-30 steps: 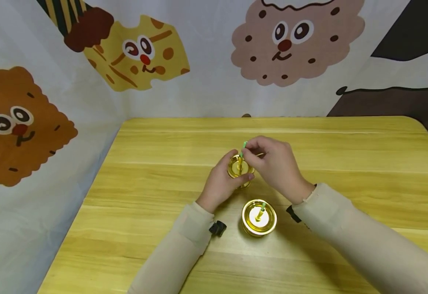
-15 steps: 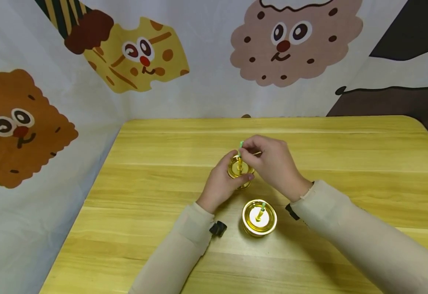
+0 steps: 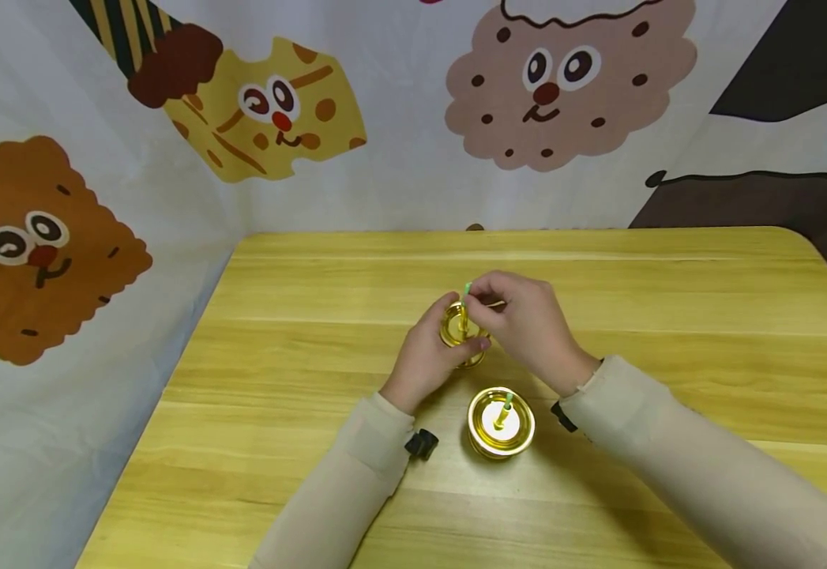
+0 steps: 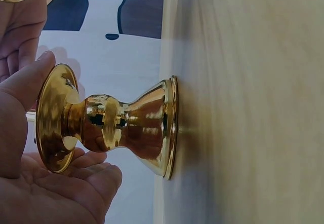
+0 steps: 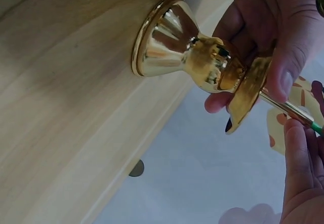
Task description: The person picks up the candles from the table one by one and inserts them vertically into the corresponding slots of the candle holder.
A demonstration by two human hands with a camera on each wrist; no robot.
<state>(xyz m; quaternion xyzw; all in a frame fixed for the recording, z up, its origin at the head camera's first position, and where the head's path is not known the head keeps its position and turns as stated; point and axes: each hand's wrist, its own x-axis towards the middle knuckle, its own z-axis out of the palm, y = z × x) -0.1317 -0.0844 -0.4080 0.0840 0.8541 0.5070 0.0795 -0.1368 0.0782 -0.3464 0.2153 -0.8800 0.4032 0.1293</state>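
My left hand (image 3: 423, 356) grips the dish rim of a gold candlestick (image 4: 104, 122), thumb on one side and fingers curled round the other. The candlestick stands upright, its flared base on the table. From the dish rises a thin gold tube (image 5: 288, 108) with a green stick (image 5: 316, 128) at its top end. Just above the dish, my right hand (image 3: 530, 320) pinches the green stick between thumb and forefinger; its fingertips partly hide where stick and tube meet. Nearer to me stands a second gold candlestick (image 3: 490, 419), untouched, with a green tip showing from its tube.
A light wooden table (image 3: 299, 379) lies under both hands. Behind it and on the left hangs a white cloth (image 3: 399, 142) printed with cartoon biscuits. Dark straps (image 3: 422, 443) sit at both wrists.
My right hand has shifted slightly left and down with the green stick, which now stands lower over the held candlestick's tube. The left hand and the second candlestick stay in place.
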